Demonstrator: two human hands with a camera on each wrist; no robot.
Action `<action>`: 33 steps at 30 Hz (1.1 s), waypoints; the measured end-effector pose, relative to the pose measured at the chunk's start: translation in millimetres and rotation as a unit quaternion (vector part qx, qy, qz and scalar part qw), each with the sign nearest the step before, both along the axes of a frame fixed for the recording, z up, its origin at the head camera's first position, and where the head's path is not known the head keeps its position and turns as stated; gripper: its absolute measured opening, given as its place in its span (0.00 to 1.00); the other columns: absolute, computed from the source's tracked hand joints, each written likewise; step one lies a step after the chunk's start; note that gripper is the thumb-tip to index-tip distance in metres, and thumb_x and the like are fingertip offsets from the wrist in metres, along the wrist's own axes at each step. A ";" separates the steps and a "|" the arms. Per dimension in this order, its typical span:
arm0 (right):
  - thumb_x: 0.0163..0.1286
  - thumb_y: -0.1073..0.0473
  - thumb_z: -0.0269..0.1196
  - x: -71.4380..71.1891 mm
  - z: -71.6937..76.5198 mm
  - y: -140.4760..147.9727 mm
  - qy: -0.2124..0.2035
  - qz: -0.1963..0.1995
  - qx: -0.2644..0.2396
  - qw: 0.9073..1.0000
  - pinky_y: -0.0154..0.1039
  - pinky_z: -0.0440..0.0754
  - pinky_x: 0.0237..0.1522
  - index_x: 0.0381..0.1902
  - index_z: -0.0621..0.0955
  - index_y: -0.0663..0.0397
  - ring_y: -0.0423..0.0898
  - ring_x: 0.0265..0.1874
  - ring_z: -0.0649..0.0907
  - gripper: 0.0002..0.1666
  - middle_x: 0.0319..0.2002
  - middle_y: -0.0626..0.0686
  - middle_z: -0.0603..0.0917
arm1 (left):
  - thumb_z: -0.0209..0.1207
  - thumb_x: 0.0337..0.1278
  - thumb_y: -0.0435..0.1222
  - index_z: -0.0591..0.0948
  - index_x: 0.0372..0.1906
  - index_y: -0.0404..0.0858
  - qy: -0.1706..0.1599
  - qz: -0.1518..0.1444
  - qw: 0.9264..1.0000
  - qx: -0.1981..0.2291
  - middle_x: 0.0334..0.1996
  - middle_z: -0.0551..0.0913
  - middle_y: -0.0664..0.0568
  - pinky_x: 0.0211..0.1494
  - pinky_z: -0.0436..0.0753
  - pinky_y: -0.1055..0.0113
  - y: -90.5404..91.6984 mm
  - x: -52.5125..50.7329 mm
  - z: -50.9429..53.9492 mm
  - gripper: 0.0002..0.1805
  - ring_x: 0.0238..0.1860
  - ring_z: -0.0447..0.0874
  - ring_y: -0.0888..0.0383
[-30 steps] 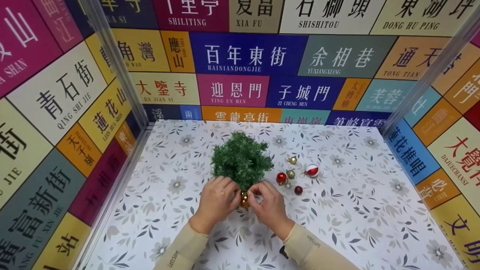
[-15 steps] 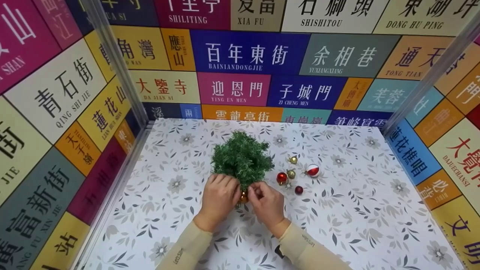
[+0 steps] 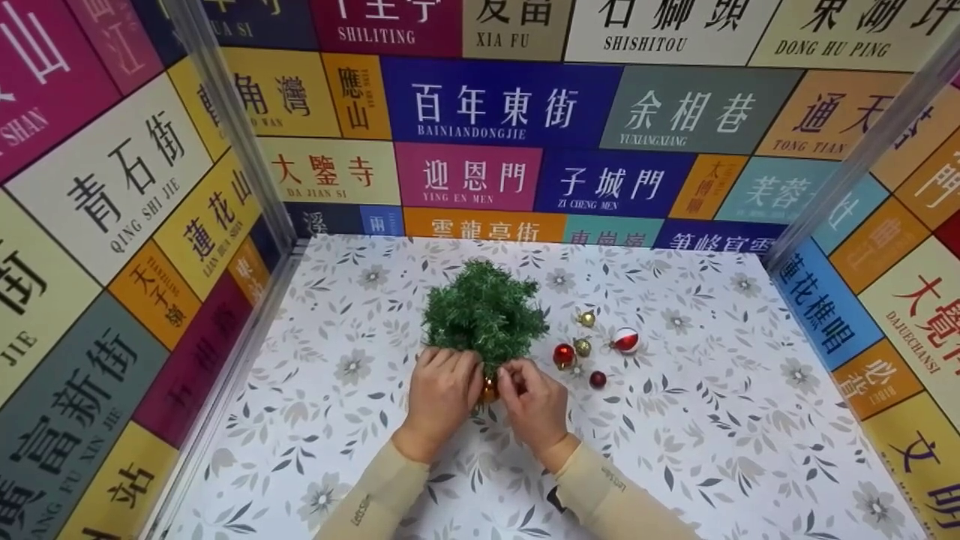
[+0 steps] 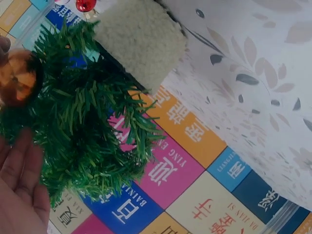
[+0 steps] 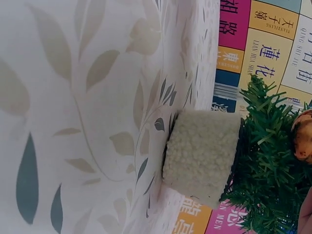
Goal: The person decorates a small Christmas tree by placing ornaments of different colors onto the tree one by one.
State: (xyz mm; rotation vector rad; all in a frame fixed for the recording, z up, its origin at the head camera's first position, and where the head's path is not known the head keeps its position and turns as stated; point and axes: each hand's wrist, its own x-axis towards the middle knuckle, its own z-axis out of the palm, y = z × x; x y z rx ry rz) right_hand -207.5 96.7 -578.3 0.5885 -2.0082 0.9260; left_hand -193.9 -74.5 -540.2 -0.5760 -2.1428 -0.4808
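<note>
Green tree (image 3: pixel 484 307) stands in a fleecy cream pot (image 5: pixel 202 156) on the worktop (image 3: pixel 712 420), ahead of the person. Shiny gold ball (image 3: pixel 490 388) sits at the near side of the tree, between the two hands. Left hand (image 3: pixel 442 394): fingers bent at the branches beside the ball; tips hidden in the head view, grasp cannot be told. Right hand (image 3: pixel 538 397): fingers bent, thumb and forefinger close together beside the ball; whether they hold anything cannot be told. Right of the tree lie a red ball (image 3: pixel 563 355), two small gold balls (image 3: pixel 583 347), a dark red ball (image 3: pixel 598 379) and a red-and-white ball (image 3: pixel 625 340).
</note>
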 end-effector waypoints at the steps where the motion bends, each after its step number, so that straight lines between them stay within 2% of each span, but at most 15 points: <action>1: 0.61 0.62 0.67 0.1 -0.1 -0.2 -0.005 0.000 -0.006 1.000 0.32 0.75 0.18 0.35 0.83 0.47 0.35 0.17 0.76 0.05 0.22 0.40 0.80 | 0.59 0.65 0.37 0.82 0.35 0.40 -0.003 0.000 1.000 0.004 0.28 0.85 0.51 0.42 0.77 0.55 1.0 -0.1 -0.1 0.05 0.32 0.82 0.51; 8: 0.64 0.61 0.66 0.1 -2.3 -0.3 -0.038 0.006 -0.025 0.999 0.33 0.73 0.18 0.34 0.82 0.47 0.35 0.17 0.75 0.03 0.22 0.39 0.78 | 0.60 0.63 0.37 0.81 0.34 0.41 -0.015 0.013 1.000 0.004 0.24 0.84 0.53 0.37 0.75 0.56 2.3 -0.7 -4.0 0.04 0.27 0.81 0.51; 12: 0.65 0.59 0.65 0.8 -5.5 1.8 -0.052 0.001 -0.005 0.999 0.35 0.72 0.16 0.32 0.81 0.48 0.37 0.16 0.74 0.02 0.21 0.40 0.77 | 0.62 0.61 0.37 0.81 0.32 0.41 -0.009 0.020 1.000 -0.014 0.23 0.83 0.53 0.35 0.75 0.56 1.9 -0.5 -6.0 0.04 0.27 0.80 0.51; 19: 0.61 0.60 0.67 0.9 -8.3 4.3 -0.036 0.004 0.046 0.998 0.34 0.71 0.15 0.29 0.81 0.48 0.36 0.14 0.73 0.04 0.19 0.39 0.77 | 0.61 0.60 0.37 0.83 0.31 0.41 -0.007 0.026 0.998 -0.055 0.26 0.84 0.51 0.38 0.76 0.54 0.7 1.6 -5.0 0.05 0.29 0.80 0.50; 27: 0.60 0.63 0.67 -1.7 -5.2 6.5 -0.044 0.029 0.022 0.998 0.32 0.70 0.16 0.29 0.82 0.46 0.34 0.15 0.73 0.05 0.19 0.38 0.76 | 0.59 0.62 0.38 0.83 0.32 0.41 -0.013 0.018 0.999 -0.045 0.27 0.84 0.50 0.38 0.77 0.53 -0.4 3.6 -0.2 0.07 0.31 0.81 0.49; 33: 0.65 0.59 0.64 -1.3 -3.8 8.2 -0.040 0.040 0.021 0.998 0.30 0.69 0.16 0.30 0.83 0.46 0.32 0.16 0.72 0.03 0.19 0.37 0.76 | 0.62 0.58 0.37 0.84 0.33 0.41 -0.004 0.013 0.999 -0.033 0.27 0.84 0.50 0.37 0.77 0.54 -0.6 5.5 2.0 0.04 0.30 0.80 0.49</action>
